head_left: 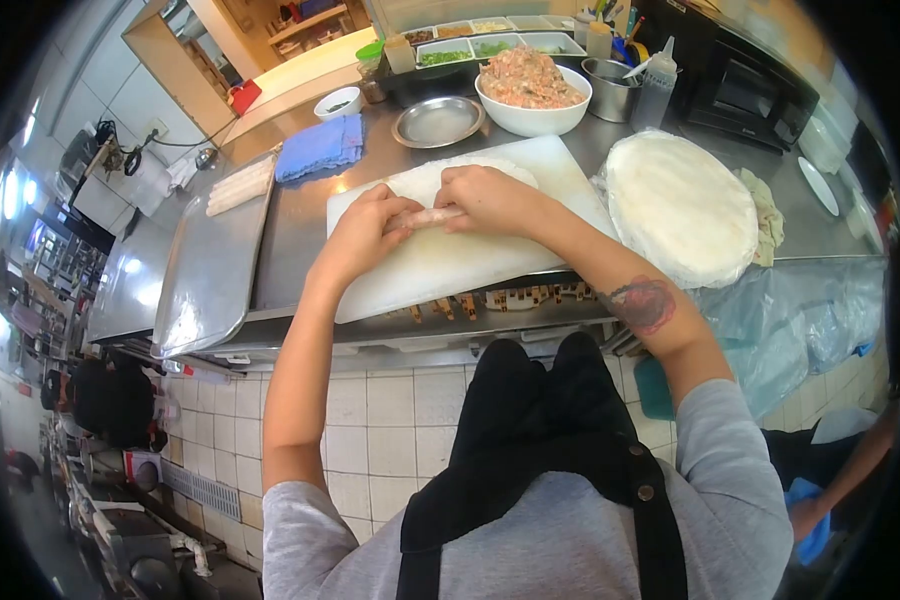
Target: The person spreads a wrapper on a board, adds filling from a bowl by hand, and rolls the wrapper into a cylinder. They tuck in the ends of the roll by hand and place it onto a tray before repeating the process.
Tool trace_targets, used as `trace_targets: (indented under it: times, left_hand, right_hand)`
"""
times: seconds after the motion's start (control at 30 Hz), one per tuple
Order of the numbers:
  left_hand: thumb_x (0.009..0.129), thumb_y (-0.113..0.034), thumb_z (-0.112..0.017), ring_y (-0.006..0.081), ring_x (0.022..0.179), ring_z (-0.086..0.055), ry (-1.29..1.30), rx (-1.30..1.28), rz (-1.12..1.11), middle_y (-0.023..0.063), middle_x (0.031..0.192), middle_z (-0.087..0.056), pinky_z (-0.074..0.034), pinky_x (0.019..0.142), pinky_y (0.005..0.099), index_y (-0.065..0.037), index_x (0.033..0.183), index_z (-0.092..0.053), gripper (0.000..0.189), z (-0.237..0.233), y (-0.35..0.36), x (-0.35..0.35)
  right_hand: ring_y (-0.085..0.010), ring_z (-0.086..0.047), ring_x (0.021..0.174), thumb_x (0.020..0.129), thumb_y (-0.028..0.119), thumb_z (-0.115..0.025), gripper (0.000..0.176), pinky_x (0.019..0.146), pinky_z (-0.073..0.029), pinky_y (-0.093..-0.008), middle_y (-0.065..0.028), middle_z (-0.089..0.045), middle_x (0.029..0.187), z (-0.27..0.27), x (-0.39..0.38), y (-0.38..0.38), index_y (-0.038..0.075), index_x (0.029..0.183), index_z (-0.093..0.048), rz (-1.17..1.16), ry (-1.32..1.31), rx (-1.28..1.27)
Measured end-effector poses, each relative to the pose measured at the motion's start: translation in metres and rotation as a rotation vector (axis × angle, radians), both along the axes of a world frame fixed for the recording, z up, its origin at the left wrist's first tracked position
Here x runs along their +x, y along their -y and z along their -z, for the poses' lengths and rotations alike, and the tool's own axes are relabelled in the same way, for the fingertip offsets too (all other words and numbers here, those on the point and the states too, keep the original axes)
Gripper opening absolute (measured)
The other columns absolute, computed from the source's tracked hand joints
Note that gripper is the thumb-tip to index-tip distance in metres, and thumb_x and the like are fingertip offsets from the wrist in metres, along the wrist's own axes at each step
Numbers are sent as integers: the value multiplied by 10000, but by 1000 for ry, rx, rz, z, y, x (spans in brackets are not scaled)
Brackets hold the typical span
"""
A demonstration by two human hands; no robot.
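Note:
A pale, thin filled roll lies between my two hands over a white cutting board. My left hand has its fingers closed around the roll's left end. On the other end, my right hand grips with bent fingers. Just beyond the hands, a round white wrapper sheet rests on the board, partly covered by them. To the right sits a stack of round wrappers in clear plastic. Behind the board, a white bowl holds a heaped orange-pink filling.
At left, a metal tray carries several finished rolls. A folded blue cloth and a shallow metal plate lie behind the board. Farther back are ingredient containers and a squeeze bottle. Another person's hand shows at lower right.

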State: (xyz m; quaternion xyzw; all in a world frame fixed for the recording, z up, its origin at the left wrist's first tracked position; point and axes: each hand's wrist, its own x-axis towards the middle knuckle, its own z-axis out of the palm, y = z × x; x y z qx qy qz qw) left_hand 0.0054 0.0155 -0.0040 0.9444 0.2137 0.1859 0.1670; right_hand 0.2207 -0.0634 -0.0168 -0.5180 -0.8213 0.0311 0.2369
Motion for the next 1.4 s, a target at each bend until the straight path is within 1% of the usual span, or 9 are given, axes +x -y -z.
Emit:
trace_targets:
  times: [0.33,0.47,0.67,0.73,0.83,1.07,1.17,1.33,1.4]
  left_hand:
    - [738,-11,-717,265,803,-640,18,55,-26,144,879,-642,-509,759,341,3,991,-701,254,-2,-10,-18]
    - [738,-7,-726,221,788,-643,9,13,-55,120,856,-661,-512,754,319,24,980,-691,247,-5,-19,-14]
    - [779,-25,-711,127,759,-616,-77,-319,-29,53,793,-657,-505,724,283,-6,892,-695,116,-16,-41,-14]
    - [801,-122,-722,131,760,-639,-158,-275,16,46,791,-686,-499,708,280,-65,906,-725,119,-12,-56,-12]
    - [806,-41,-716,131,763,-604,-168,-132,-66,46,811,-657,-487,704,285,-3,907,-706,108,-7,-68,-9]
    - [807,-37,-701,146,811,-601,-245,-157,-96,54,852,-637,-486,725,296,-17,926,-731,124,-7,-80,1]
    - [783,-117,-694,208,815,-656,-111,-115,24,100,899,-692,-506,729,314,-140,969,-762,200,-12,-65,8]
    - [800,-16,-668,286,865,-631,49,153,74,161,954,-643,-510,781,348,1,1026,-703,229,4,-28,20]
    - [793,-17,-672,304,874,-625,65,78,35,156,938,-630,-503,800,370,27,1015,-687,226,9,-12,24]
  right_hand:
    - [-310,-642,840,705,85,-765,271,761,-510,-390,-131,-652,904,-3,46,43,7,958,-707,44,-58,20]
    - [-251,-643,718,722,85,-772,251,677,-507,-345,-105,-665,795,-13,46,40,35,961,-715,61,-165,-41]
    - [-202,-641,645,773,142,-752,158,627,-499,-314,-106,-684,714,-18,59,25,47,898,-732,73,-210,-181]
    - [-218,-657,661,777,159,-741,151,648,-510,-330,-123,-696,728,-19,60,21,39,870,-737,93,-207,-214]
    - [-240,-666,678,779,163,-737,150,656,-513,-340,-127,-702,737,-12,64,14,28,845,-739,88,-205,-173]
    - [-294,-663,793,779,78,-684,175,744,-517,-362,-136,-693,856,-7,57,0,26,940,-730,62,-130,26]
    - [-297,-650,829,782,44,-659,227,772,-509,-362,-129,-676,900,-4,47,0,32,1001,-717,-50,-134,94]
    - [-317,-643,838,795,78,-666,190,783,-508,-395,-133,-668,898,-6,39,3,19,969,-709,-54,-93,67]
    - [-320,-644,837,794,146,-699,201,772,-508,-407,-143,-660,890,-13,28,7,20,951,-711,52,-40,-20]
